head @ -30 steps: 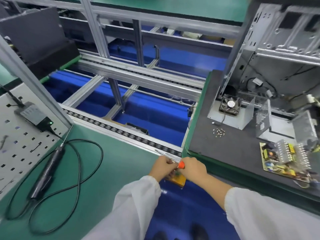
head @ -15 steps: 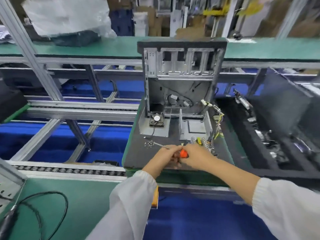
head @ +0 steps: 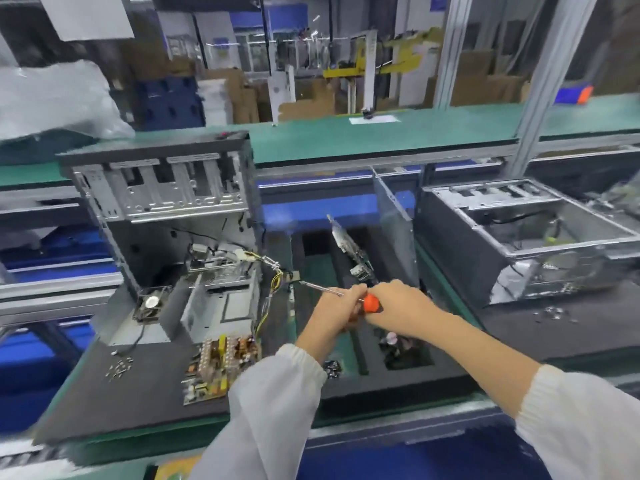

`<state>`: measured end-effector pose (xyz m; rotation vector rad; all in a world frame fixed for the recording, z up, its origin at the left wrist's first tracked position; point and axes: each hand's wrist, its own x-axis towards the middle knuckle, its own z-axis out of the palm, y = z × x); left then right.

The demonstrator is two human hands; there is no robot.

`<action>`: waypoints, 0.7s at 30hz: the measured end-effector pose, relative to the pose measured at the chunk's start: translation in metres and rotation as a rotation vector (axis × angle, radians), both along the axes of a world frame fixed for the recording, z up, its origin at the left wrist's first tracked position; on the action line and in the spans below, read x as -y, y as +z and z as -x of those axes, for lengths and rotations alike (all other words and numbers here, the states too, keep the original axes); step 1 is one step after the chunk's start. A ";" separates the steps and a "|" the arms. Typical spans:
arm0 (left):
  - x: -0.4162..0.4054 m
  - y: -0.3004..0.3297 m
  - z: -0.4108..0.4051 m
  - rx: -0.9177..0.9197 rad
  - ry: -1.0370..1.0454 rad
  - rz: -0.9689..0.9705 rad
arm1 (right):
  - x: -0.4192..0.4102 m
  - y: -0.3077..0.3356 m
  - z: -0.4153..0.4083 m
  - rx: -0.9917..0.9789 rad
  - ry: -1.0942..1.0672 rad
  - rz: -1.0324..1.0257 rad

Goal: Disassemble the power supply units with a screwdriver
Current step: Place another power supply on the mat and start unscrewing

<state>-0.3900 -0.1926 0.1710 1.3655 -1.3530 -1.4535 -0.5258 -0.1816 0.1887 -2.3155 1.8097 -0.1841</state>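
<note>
Orange plastic is what shows between my hands: the handle of the screwdriver (head: 370, 303), which my right hand (head: 398, 308) wraps from behind, while my left hand (head: 337, 311) pinches the thin steel shaft just ahead of it; the tip points left toward the open computer case (head: 159, 209); both hands hang above the dark foam tray (head: 363, 375), touching nothing else. The gutted power supply housing (head: 221, 303) sits at the foot of that case, its circuit board (head: 221, 362) lying just in front on the black mat (head: 138, 393), loose screws (head: 119, 367) to its left; I judge the housing light but sharp-edged, best held by its flat walls; the board looks brittle, so I would lift it by the edges, never the components.
</note>
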 end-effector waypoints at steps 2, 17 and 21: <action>0.005 0.005 0.036 -0.067 0.010 0.011 | 0.003 0.006 0.037 0.025 -0.005 0.029; 0.075 0.026 0.182 -0.124 0.000 0.091 | 0.062 0.023 0.208 0.123 -0.065 0.089; 0.100 0.025 0.174 -0.084 0.017 0.150 | 0.079 0.021 0.226 0.161 -0.210 0.080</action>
